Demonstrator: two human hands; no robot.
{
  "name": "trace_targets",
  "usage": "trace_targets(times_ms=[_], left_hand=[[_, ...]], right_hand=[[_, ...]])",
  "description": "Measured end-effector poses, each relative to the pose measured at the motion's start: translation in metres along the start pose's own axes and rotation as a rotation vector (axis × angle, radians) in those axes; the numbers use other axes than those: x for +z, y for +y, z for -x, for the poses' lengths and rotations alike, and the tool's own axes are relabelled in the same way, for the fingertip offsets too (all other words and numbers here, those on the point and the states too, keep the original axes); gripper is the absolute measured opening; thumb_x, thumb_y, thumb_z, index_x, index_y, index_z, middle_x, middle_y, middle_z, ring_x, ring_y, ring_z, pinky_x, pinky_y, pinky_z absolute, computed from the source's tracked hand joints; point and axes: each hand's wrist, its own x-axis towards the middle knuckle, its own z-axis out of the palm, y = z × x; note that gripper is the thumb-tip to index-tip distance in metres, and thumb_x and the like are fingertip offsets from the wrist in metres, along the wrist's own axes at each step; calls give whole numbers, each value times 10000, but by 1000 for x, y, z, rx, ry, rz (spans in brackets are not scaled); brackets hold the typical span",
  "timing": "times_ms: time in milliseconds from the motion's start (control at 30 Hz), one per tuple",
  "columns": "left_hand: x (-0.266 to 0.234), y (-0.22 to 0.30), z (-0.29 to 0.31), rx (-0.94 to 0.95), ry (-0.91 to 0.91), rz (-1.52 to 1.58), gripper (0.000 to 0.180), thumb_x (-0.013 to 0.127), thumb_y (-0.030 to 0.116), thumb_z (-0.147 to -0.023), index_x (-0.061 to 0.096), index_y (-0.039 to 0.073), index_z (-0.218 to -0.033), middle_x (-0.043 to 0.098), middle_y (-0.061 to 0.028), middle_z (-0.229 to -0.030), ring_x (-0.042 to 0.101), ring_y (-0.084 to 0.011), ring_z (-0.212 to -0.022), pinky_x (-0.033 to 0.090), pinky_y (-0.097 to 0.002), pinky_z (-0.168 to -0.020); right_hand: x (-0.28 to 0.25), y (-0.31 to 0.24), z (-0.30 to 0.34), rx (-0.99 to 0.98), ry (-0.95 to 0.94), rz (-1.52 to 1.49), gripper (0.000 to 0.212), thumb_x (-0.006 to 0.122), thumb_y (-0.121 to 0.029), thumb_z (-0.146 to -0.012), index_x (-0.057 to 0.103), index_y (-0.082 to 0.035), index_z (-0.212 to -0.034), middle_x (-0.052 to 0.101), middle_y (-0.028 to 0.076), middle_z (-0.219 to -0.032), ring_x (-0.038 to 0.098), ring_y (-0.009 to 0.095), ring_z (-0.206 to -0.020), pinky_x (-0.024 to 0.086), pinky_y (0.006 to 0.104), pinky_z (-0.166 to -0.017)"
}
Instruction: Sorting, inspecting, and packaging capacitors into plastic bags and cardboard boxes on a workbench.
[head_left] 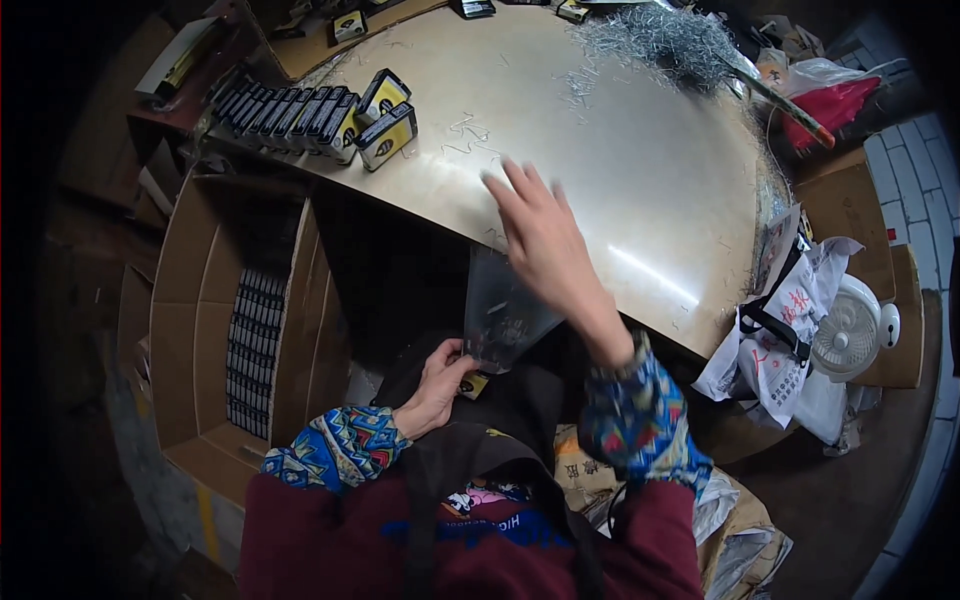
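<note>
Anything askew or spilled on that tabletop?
Yes. Loose metal wires lie scattered on the tabletop, away from the big tangled pile at its far right. Two yellow-and-black boxes sit skewed at the right end of a neater row.

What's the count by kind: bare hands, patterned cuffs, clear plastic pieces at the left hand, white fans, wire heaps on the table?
Bare hands: 2 (left hand, right hand)
Patterned cuffs: 2
Clear plastic piece: 1
White fan: 1
Wire heap: 1
Total: 7
</note>
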Motion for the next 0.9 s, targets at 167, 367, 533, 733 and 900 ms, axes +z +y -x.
trace_targets(times_ms=[167, 367, 533, 733, 900], left_hand=[[6, 0, 4, 59, -41, -181, 203, 556, 109, -864, 556, 9, -1040, 588, -45, -963, 517, -116, -883, 402, -246, -787], [0, -8, 3, 181, -87, -524, 483, 642, 226, -831, 421, 2, -1197, 602, -156, -1036, 580, -244, -1022, 451, -360, -886], [3, 2, 2, 268, -71, -790, 647, 757, 224, -723, 390, -14, -1201, 598, -228, -1081, 571, -385, -1083, 429, -453, -934], [2, -10, -2, 421, -50, -884, 666, 795, 222, -704, 393, -17, -1179, 585, -237, -1081, 551, -405, -1078, 432, -456, -914], [-20, -19, -11, 630, -6, -1100, 658, 779, 177, -688, 408, -25, -1194, 565, -242, -1084, 545, -412, -1054, 442, -473, -879]], right_hand=[[27, 37, -75, -229, 14, 74, 439, 443, -7, -890, 501, -44, -1323, 434, 181, -1437, 357, 397, -1358, 292, 479, -1131], [12, 36, 14, -144, -141, -26, 586, 437, 119, -758, 504, -34, -1320, 437, 161, -1443, 336, 366, -1384, 297, 436, -1142], [-9, -3, 71, -57, -145, -210, 624, 458, 183, -708, 556, -44, -1281, 489, 157, -1402, 368, 350, -1374, 315, 416, -1136], [23, -17, 112, 31, -58, -99, 437, 568, 97, -663, 623, -23, -1080, 589, 139, -1057, 564, 343, -994, 496, 401, -829], [63, -41, 152, 16, -289, -300, 475, 575, 69, -740, 557, 30, -1213, 582, 220, -1192, 572, 385, -1100, 502, 407, -904]])
